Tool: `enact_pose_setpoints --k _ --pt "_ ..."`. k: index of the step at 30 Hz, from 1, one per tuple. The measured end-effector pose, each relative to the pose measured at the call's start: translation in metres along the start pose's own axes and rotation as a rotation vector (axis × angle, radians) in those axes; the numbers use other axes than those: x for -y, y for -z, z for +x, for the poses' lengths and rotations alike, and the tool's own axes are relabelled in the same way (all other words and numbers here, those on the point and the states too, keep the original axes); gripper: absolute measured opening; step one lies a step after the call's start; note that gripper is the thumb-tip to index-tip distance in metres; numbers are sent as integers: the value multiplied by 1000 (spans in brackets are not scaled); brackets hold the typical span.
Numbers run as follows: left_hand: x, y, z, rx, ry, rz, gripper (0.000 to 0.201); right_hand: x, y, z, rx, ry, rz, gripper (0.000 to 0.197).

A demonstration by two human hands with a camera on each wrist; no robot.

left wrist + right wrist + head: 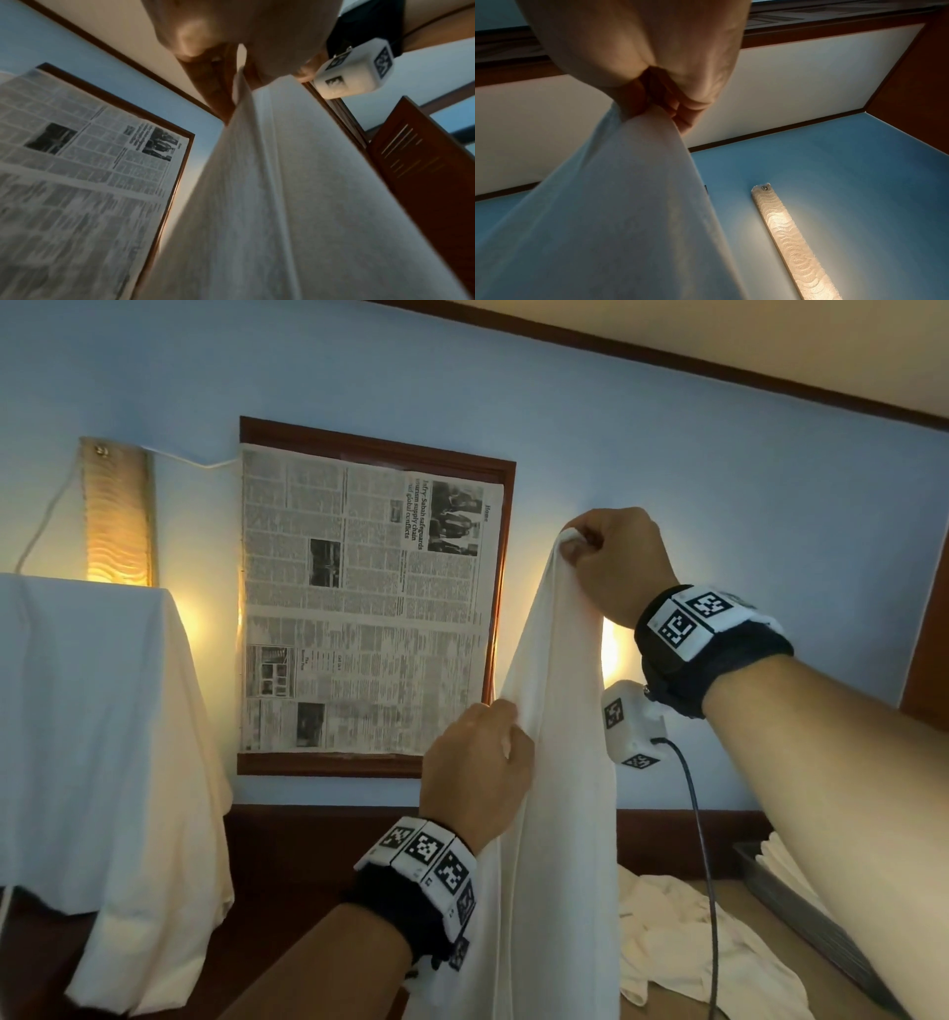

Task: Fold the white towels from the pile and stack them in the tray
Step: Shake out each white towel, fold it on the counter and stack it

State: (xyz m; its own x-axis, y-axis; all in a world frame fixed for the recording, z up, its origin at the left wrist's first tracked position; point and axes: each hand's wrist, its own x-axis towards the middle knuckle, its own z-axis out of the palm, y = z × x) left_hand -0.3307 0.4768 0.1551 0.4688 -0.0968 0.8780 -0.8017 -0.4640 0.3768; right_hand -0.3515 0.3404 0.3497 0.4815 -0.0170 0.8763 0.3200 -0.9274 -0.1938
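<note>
— How many towels, and who has hold of them?

— One white towel (557,762) hangs in the air, held by two hands. The right hand (613,562) pinches its top corner, fingers curled tight on the cloth; the left hand (475,765) grips the towel's left edge lower down, fingers closed over a fold. A loose pile (683,937) of more white towels lies crumpled on the wooden table (739,906) below; the count there cannot be told. At far right sits one grey tray (801,911), white cloth showing in it behind the right forearm.

— What room is there around the cloth?

— The towel hangs narrow and long between the forearms, its lower end out of view. Behind it, one framed newspaper (367,603) is on the blue wall (719,495), flanked by two lit wall lamps (118,510). A white-draped stand (97,737) fills the left side, well apart from the hands.

— And the towel itself?

— Plain, unprinted, faintly ribbed, bunched into soft vertical folds under the top pinch, glowing cream where lamplight comes through.
</note>
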Motion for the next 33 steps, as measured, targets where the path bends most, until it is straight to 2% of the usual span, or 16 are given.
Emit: enact_pose_setpoints --k 3,6,9,12,14,18,19,22,23,24,27,28,29,31,33 --pt "-6 -2 4 -27 25 151 32 1 -4 1 24 25 -51 23" --pt "-9 -5 14 -76 3 286 38 5 -6 1 46 35 -75 23" --pt "-8 -6 24 -49 -17 368 40 3 -5 2 38 43 -83 23" --pt "-4 -5 30 24 -36 435 32 -1 -1 1 48 36 -94 22" --pt "1 -3 30 54 -16 421 28 -5 0 0 61 23 -102 22" --pt "5 4 17 -15 -32 258 26 -14 4 -3 51 -16 -157 16" --pt "8 3 12 25 -38 223 24 -16 5 -4 54 -26 -178 17" --pt "22 3 6 257 9 192 25 -19 6 -7 120 -75 -177 26" --pt "27 5 6 279 37 170 25 -21 5 -9 129 -95 -170 27" --pt "31 8 5 260 58 135 24 -22 6 -11 113 -109 -174 28" --pt "36 15 0 43 41 21 15 -27 9 -12 46 -159 -144 29" --pt "36 17 -3 23 32 27 13 -26 10 -12 40 -159 -139 28" --pt "37 17 -5 57 29 64 13 -24 11 -12 48 -158 -134 27" --pt "41 14 -7 219 54 177 16 -20 10 -12 60 -133 -133 26" --pt "48 14 -5 303 74 244 12 -22 7 -13 44 -129 -118 27"
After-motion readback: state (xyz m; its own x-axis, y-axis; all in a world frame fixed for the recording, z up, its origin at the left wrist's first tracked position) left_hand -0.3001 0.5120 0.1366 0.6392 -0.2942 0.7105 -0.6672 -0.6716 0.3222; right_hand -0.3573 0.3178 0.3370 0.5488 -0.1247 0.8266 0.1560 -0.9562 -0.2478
